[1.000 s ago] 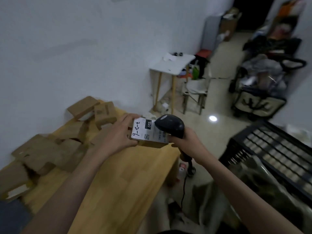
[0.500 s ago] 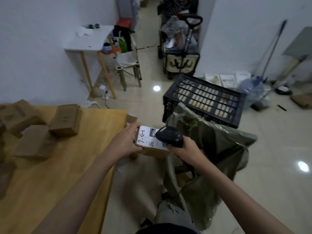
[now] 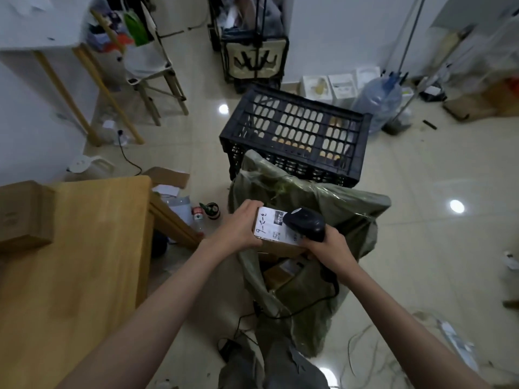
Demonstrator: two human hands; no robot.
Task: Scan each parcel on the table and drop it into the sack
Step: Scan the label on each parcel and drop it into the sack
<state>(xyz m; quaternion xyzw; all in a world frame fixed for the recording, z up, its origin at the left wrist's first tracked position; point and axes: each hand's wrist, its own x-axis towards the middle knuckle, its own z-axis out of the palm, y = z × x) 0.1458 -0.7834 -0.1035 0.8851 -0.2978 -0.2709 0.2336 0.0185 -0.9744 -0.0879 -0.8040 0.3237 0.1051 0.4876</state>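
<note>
Parcel [image 3: 276, 242]: small brown box with a white label on top, centre of the frame, held in the air directly over the open mouth of the sack; not on the counter.
Left hand [image 3: 238, 227]: grips the parcel's left end, fingers curled over the far edge, thumb along the near side; label kept face-up, likely so the scanner can read it.
Right hand [image 3: 327, 247]: fingers clenched round the handle of the scanner [image 3: 306, 223]; the scanner's black head lies over the right part of the label, nose pointing left across it.
Arm pose: both forearms reach forward from the bottom of the frame and converge at the centre; wrists close together, parcel between them.
Sack [image 3: 337, 209]: green, slack, mouth gaping just below the hands; other boxes show inside. Holding the parcel here looks deliberate: a release of the left hand should drop it straight in.
Cable: the scanner's black lead trails down over the sack's front edge to the floor; it could snag on the drop.
Counter [image 3: 84, 262]: wooden, left of the frame; one more brown box [image 3: 24, 213] waits at the far left edge.
Crate [image 3: 297, 136]: black, behind the sack, upper centre.
Step judged: scan in hand or just finished; drop not yet made.
</note>
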